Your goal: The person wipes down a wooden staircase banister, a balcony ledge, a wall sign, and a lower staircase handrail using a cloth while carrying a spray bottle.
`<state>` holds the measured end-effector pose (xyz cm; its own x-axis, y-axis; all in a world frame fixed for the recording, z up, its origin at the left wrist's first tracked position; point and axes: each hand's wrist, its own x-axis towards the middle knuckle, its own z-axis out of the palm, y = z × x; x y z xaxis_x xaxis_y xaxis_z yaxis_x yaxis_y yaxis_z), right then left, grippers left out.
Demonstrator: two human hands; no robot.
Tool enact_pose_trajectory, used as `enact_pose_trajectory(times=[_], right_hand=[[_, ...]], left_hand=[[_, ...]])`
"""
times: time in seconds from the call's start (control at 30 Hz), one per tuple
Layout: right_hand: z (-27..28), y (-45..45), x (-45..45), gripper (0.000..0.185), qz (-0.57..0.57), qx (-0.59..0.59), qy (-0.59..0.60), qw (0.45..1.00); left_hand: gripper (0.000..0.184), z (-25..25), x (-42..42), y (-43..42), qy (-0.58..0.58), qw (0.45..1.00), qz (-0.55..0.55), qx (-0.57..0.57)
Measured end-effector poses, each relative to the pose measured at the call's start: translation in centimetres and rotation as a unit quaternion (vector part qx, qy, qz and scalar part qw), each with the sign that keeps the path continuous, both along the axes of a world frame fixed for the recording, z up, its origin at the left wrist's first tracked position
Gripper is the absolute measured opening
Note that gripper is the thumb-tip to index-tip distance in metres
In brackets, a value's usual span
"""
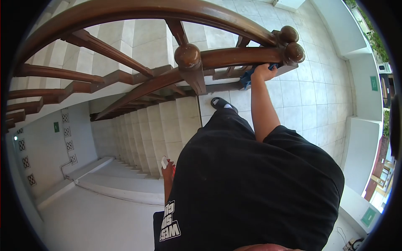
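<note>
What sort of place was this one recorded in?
Apparently a stair landing, perhaps in a shared building: a flight of pale steps runs down beside it, dark wooden handrails edge it, and green signs are in view.

Pale tiled floor (310, 100), white walls (366, 154), stairs (146, 134)

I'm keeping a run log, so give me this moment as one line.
right hand: holds blue cloth at wooden railing | left hand: holds white item, kind unclear | place: tiled floor, stairs
</note>
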<state>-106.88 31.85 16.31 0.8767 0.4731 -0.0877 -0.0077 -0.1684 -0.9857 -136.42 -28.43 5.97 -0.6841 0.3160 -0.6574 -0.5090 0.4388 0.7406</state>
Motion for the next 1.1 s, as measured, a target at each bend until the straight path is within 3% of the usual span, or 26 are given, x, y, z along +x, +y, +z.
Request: enact_pose_trajectory(times=[0.1,0.17,0.33,0.4,0.5,0.6,0.7,0.83,0.9,1.1], right_hand=[[-0.3,-0.2,1.8,0.036,0.024,0.035,-0.041,0.998],[0.3,-0.4,1.9,0.033,0.035,0.048,-0.067,0.996],[-1.0,-0.6,2.7,0.040,0.048,0.024,-0.085,0.995],[-2.4,-0.4,3.8,0.040,0.117,-0.019,-0.201,0.973],[-2.8,-1.5,1.5,0.038,0.099,-0.064,-0.310,0.943],[-3.3,-3.6,-1.2,0.036,0.153,-0.028,-0.312,0.937],[-2.1,-5.6,-4.1,0.034,0.184,-0.007,-0.304,0.935],[-0.6,-8.1,-8.3,0.033,0.234,-0.007,-0.207,0.950],[-0.2,-8.3,-9.1,0.033,0.233,0.000,-0.190,0.954],[-0.7,-9.6,-10.2,0.031,0.263,0.045,-0.201,0.943]], left_hand=[[0.048,4.0,-0.1,1.9,0.001,0.993,-0.059,-0.105],[0.047,0.8,0.3,0.4,0.008,0.997,-0.038,-0.068],[0.044,1.0,0.7,-2.0,0.033,0.998,-0.034,-0.044],[0.041,1.1,1.4,-3.2,0.004,0.994,-0.062,-0.086],[0.037,-1.6,2.1,-6.3,0.042,0.983,-0.135,-0.115],[0.032,-3.0,2.9,-7.4,0.114,0.963,-0.191,-0.152],[0.032,-4.4,2.1,-8.1,0.072,0.967,-0.212,-0.119],[0.031,-1.2,0.1,-3.4,0.034,0.962,-0.217,-0.165],[0.030,1.9,-0.9,0.5,0.003,0.977,-0.190,-0.096],[0.032,1.3,-4.9,8.0,0.065,0.977,-0.186,-0.086]])
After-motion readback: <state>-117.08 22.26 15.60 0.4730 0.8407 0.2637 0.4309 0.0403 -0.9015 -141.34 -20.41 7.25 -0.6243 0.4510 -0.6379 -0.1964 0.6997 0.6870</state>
